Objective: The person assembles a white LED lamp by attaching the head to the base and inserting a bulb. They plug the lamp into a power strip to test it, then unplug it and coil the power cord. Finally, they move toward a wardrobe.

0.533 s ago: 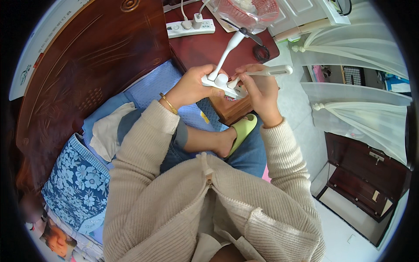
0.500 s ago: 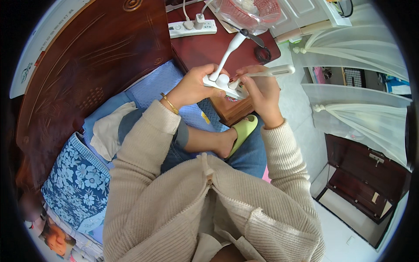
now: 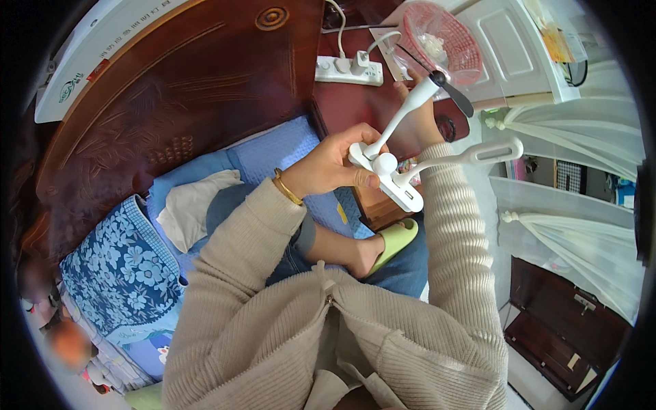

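Note:
My left hand (image 3: 331, 164) is closed on the end of a white USB hub (image 3: 403, 194), a long flat block with a round knob. Rising from the hub are a small USB fan (image 3: 408, 109) with dark blades and a white USB lamp (image 3: 488, 152) on a bent neck with a slotted loop at its end. My right hand (image 3: 418, 113) is stretched out beyond the fan, above the dark red table and beside the pink basket. The fan's stem and head partly hide it, and its fingers do not show clearly.
On the red table (image 3: 355, 102) lie a white power strip (image 3: 350, 70) with plugs in it, a pink mesh basket (image 3: 447, 41) lined with clear plastic, and a coiled black cable (image 3: 446, 128). A carved wooden headboard (image 3: 184, 82) stands at left. White curtains (image 3: 581, 130) hang at right.
My right hand has left the hub and lamp and reached forward toward the table's far side. My left hand still holds the hub, now tilted more. The whole view has shifted.

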{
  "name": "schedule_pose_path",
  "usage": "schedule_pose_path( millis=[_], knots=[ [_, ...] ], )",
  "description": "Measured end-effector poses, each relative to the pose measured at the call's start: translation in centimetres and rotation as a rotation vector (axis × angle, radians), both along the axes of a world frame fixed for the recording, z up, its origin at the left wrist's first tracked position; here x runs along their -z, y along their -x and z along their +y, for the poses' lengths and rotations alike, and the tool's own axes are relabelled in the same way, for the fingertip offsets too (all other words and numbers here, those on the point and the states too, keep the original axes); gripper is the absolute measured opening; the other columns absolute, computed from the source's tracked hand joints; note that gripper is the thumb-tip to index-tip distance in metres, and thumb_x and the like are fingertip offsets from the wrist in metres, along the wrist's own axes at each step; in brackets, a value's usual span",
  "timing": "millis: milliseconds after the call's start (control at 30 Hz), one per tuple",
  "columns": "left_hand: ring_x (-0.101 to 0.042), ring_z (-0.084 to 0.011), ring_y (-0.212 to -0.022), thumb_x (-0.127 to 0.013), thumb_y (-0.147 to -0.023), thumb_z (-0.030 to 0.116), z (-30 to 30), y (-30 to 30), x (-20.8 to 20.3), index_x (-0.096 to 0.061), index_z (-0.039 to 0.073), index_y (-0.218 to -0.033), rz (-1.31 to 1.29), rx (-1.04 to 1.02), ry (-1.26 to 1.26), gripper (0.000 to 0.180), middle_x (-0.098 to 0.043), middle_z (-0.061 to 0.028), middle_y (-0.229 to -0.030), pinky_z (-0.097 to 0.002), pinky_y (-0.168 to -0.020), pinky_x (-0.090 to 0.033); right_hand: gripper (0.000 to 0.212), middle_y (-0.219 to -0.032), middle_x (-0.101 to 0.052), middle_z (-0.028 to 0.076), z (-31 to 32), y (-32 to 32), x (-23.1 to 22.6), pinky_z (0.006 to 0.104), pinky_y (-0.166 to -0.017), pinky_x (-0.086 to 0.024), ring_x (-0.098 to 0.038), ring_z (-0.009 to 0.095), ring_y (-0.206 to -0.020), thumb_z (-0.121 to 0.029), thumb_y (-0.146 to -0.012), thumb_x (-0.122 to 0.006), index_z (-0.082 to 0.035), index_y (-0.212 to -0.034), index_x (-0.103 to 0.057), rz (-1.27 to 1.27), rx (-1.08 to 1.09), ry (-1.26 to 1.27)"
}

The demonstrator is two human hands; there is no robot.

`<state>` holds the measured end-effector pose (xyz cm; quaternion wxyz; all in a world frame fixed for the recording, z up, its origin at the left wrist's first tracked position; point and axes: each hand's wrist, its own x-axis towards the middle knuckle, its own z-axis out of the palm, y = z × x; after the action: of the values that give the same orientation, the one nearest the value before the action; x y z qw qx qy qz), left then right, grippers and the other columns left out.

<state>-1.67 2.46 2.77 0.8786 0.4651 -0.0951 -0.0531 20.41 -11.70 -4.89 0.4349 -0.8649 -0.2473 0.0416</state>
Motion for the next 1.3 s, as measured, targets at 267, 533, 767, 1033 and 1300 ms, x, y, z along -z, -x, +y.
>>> schedule_pose_path(
  millis=[267,533,767,1033,1300],
  knots=[
    [-0.060,-0.0156,-0.091,-0.067,-0.080,0.003,2.2,-1.4,1.3,-0.048,0.002,-0.108,0.102,-0.155,0.133,0.034,-0.056,-0.0062,-0.101,-0.0304,-0.081,-0.054,0.042,-0.088,-0.062,0.020,3.6,-6.4,2.9,0.0347,-0.075,-0.046,-0.060,0.030,-0.086,-0.004,-0.081,-0.054,-0.001,-0.122,-0.047,-0.102,-0.181,0.050],
    [-0.058,-0.0160,-0.097,-0.065,-0.079,-0.001,2.1,-2.4,2.3,-0.045,0.002,-0.112,0.080,-0.153,0.108,0.038,-0.054,-0.0073,-0.105,-0.0304,-0.082,-0.053,0.012,-0.071,-0.054,-0.004,4.4,-1.5,-1.0,0.0191,-0.057,-0.041,-0.049,0.006,-0.063,-0.012,-0.083,-0.062,-0.003,-0.091,-0.060,0.354,-0.146,-0.238],
    [-0.058,-0.0125,-0.093,-0.067,-0.078,0.001,2.6,-2.7,2.2,-0.049,0.002,-0.114,0.151,-0.181,0.127,0.040,-0.058,-0.0048,-0.103,-0.0282,-0.083,-0.052,0.008,-0.065,-0.055,0.002,4.5,0.2,-2.8,0.0224,-0.047,-0.039,-0.052,0.011,-0.055,-0.013,-0.085,-0.054,-0.006,-0.088,-0.055,0.866,-0.219,-0.555],
    [-0.058,-0.0128,-0.094,-0.061,-0.080,-0.003,2.5,-3.1,3.6,-0.053,0.002,-0.111,0.158,-0.285,0.049,0.033,-0.057,-0.0051,-0.105,-0.0274,-0.082,-0.051,0.006,-0.067,-0.056,0.003,2.2,6.0,-6.8,0.0209,-0.056,-0.047,-0.055,0.010,-0.059,-0.011,-0.084,-0.055,-0.006,-0.087,-0.053,1.148,-0.150,-0.745],
    [-0.055,-0.0185,-0.103,-0.054,-0.081,-0.009,1.3,-3.5,4.4,-0.041,0.004,-0.121,0.153,-0.378,0.094,0.044,-0.050,-0.0124,-0.118,-0.0309,-0.091,-0.048,0.006,-0.069,-0.059,0.005,2.5,9.0,-5.0,0.0227,-0.059,-0.045,-0.053,0.011,-0.062,-0.013,-0.087,-0.054,-0.007,-0.084,-0.052,1.054,-0.006,-0.875]
  ],
)
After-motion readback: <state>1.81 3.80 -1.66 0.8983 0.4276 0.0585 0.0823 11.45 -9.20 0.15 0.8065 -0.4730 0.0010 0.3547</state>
